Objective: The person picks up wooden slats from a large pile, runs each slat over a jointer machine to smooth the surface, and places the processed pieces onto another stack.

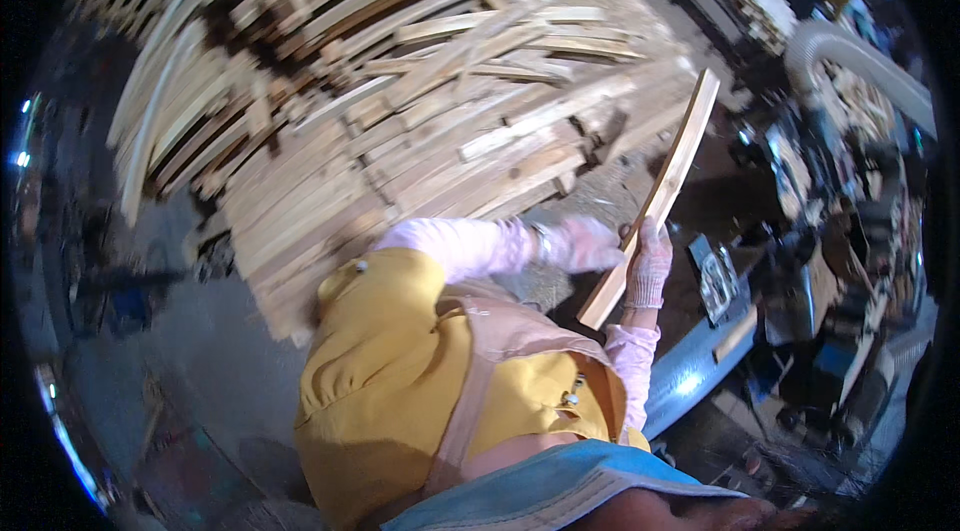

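Note:
A long pale wooden strip point(678, 163) slants up and away to the right in front of me. My right hand point(650, 266), in a light knit glove, is closed around its lower part, with the strip's near end sticking out below the hand. My left hand point(585, 244), gloved too and smeared by motion, is just left of the strip. Whether it touches the wood, and how its fingers are set, I cannot make out. Pink-white sleeves cover both forearms.
Stacked wooden strips point(420, 146) fill the space ahead and to the left, some lying crosswise on top. A machine with a metal plate point(715, 276) stands at right above a blue-grey cylinder point(700, 361). A ribbed grey hose point(870, 66) curves at far right, near more wood pieces.

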A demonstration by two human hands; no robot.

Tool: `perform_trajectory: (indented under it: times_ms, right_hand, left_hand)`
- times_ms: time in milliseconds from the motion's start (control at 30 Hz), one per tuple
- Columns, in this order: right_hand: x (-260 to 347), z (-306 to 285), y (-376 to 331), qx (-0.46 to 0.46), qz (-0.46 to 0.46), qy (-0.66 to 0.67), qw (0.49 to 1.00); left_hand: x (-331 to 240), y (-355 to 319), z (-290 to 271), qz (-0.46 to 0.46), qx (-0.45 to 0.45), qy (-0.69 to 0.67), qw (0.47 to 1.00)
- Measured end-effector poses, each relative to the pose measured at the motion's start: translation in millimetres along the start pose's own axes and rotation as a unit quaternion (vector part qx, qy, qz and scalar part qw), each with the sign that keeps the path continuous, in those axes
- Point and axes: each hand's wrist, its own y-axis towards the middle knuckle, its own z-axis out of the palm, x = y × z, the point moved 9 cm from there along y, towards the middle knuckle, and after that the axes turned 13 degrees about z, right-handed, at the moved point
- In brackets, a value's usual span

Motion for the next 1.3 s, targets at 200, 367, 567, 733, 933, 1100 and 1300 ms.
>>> perform_trajectory:
  times_ms: [200, 367, 567, 733, 933, 1100, 1300]
  right_hand:
    - [-35, -184, -171, -0.349, -0.014, -0.122, 0.929]
    - [-112, -234, -293, -0.533, -0.006, -0.588, 0.609]
    - [-67, -306, -171, -0.588, -0.060, -0.615, 0.522]
    - [-8, -375, -67, -0.600, 0.050, -0.472, 0.644]
    - [28, -83, -15, -0.198, -0.110, -0.477, 0.849]
    - [13, -63, -53, -0.143, -0.046, -0.051, 0.987]
    - [-58, -204, -228, -0.486, 0.053, -0.264, 0.831]
  left_hand:
    - [213, -89, -219, -0.302, -0.295, 0.423, 0.802]
    - [303, -217, -249, -0.426, -0.272, 0.205, 0.838]
    - [255, -220, -215, -0.390, -0.265, 0.356, 0.807]
    - [225, -177, -145, -0.379, -0.312, 0.202, 0.848]
    - [81, -20, -19, -0.031, -0.258, -0.177, 0.949]
    - [61, 59, 91, 0.037, -0.211, -0.169, 0.962]
    - [86, 57, 86, -0.125, -0.201, -0.177, 0.955]
